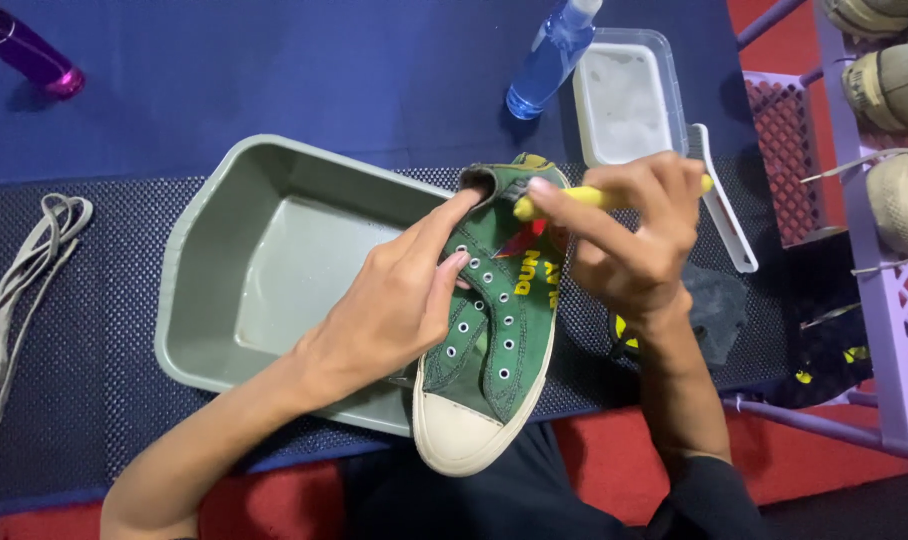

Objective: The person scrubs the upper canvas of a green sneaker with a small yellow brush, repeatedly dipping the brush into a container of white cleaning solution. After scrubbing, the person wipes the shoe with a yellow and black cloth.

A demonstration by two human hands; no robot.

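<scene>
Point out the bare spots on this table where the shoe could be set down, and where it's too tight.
Bare: the blue cloth between purple bottle and spray bottle; the dotted mat between grey laces and grey basin. Crowded: right of the green sneaker, where right hand, yellow brush, white brush, dark cloth and clear tub cluster.

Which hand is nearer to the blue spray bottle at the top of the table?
Right. The right hand, gripping a yellow-handled brush, sits just below the blue spray bottle. The left hand, holding the green sneaker, is lower and further left.
</scene>
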